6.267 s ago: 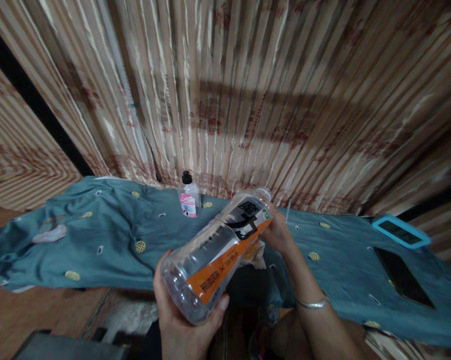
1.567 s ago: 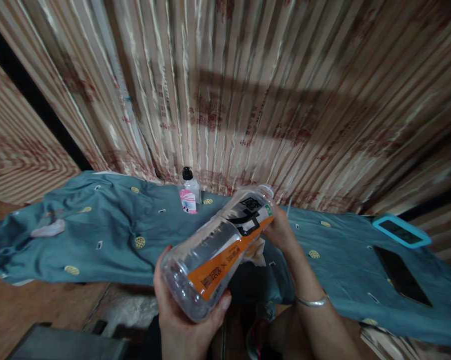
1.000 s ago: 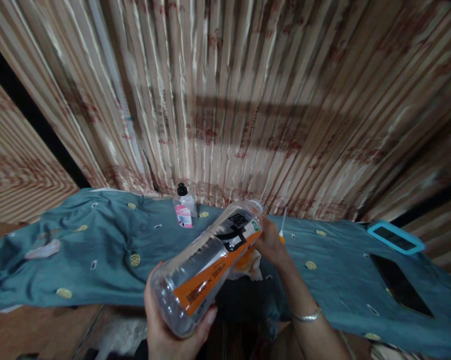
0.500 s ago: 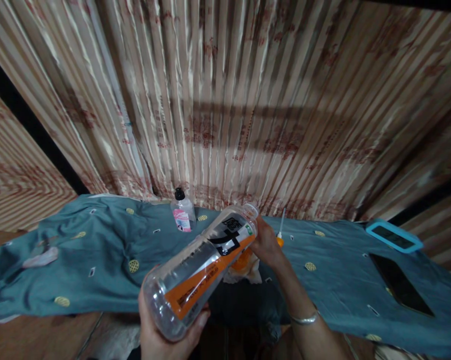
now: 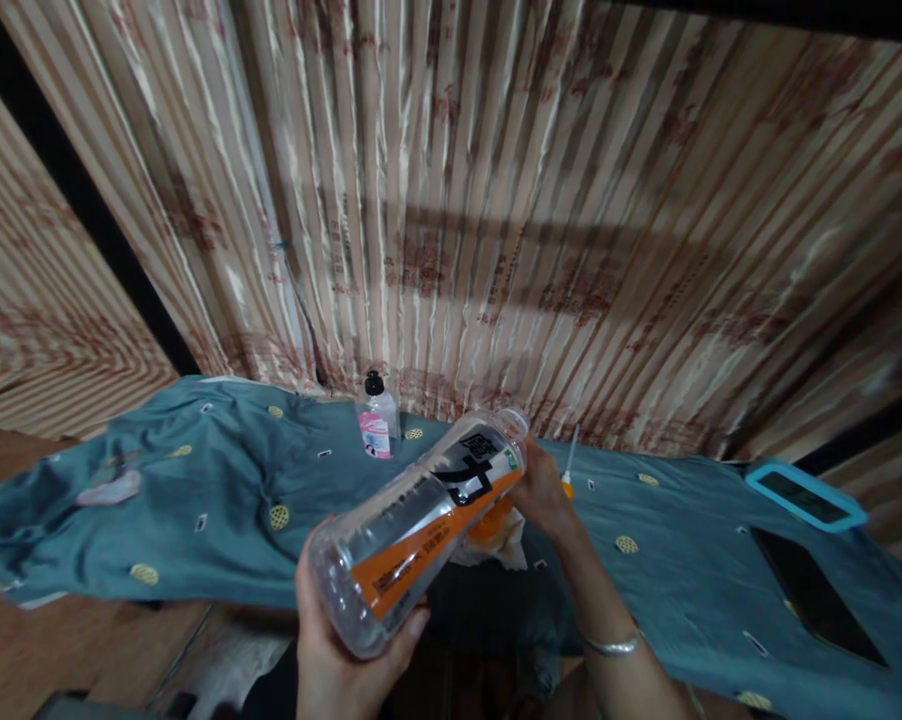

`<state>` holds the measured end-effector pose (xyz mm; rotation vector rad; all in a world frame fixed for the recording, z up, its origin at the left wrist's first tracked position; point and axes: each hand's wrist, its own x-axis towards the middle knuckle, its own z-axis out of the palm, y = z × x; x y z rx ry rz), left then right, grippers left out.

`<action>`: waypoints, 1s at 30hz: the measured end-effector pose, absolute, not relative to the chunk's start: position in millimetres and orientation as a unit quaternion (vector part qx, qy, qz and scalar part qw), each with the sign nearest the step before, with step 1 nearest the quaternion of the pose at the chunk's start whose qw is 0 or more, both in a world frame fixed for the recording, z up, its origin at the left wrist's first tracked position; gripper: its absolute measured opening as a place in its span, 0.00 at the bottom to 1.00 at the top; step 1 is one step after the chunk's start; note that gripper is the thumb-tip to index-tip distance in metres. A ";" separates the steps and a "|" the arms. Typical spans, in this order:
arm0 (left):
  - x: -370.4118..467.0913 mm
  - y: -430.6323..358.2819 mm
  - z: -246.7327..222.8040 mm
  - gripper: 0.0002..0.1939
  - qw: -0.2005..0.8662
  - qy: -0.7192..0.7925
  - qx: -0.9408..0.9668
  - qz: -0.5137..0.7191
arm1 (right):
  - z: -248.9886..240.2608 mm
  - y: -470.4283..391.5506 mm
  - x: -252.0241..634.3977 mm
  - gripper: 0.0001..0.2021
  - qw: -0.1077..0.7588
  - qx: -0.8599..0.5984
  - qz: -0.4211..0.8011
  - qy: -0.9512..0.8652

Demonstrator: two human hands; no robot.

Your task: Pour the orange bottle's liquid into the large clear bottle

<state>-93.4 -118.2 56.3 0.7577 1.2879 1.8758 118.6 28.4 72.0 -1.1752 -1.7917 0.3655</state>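
Observation:
A large clear plastic bottle with an orange and black label is held tilted, its uncapped-looking mouth up to the right. My left hand wraps round its base from below. At the neck, my right hand grips the far side, its fingertips hidden behind the bottle; a silver bracelet circles that wrist. Under the bottle, partly covered, an orange object rests on a crumpled whitish tissue. Just beyond my right hand lies a thin pale stick-like piece with an orange end.
Behind the bottle stands a clear pump bottle with a black top and pink label. A dark phone and a blue-framed object lie at right. The green patterned cloth meets a striped curtain. A pale pinkish item sits at left.
The view has shifted slightly, so most things appear a little further right. Both hands keep their hold on the bottle, at nearly the same tilt.

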 end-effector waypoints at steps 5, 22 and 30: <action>-89.4 -116.9 61.3 0.58 0.392 0.484 0.267 0.736 | 66.6 30.7 120.4 0.10 0.463 -0.492 0.138 -0.724; -95.8 -105.3 69.8 0.56 0.419 0.458 0.278 0.733 | 68.2 38.5 119.0 0.20 0.462 -0.498 0.162 -0.716; -101.8 -96.5 77.1 0.55 0.432 0.427 0.301 0.735 | 66.4 42.4 122.1 0.19 0.457 -0.524 0.135 -0.706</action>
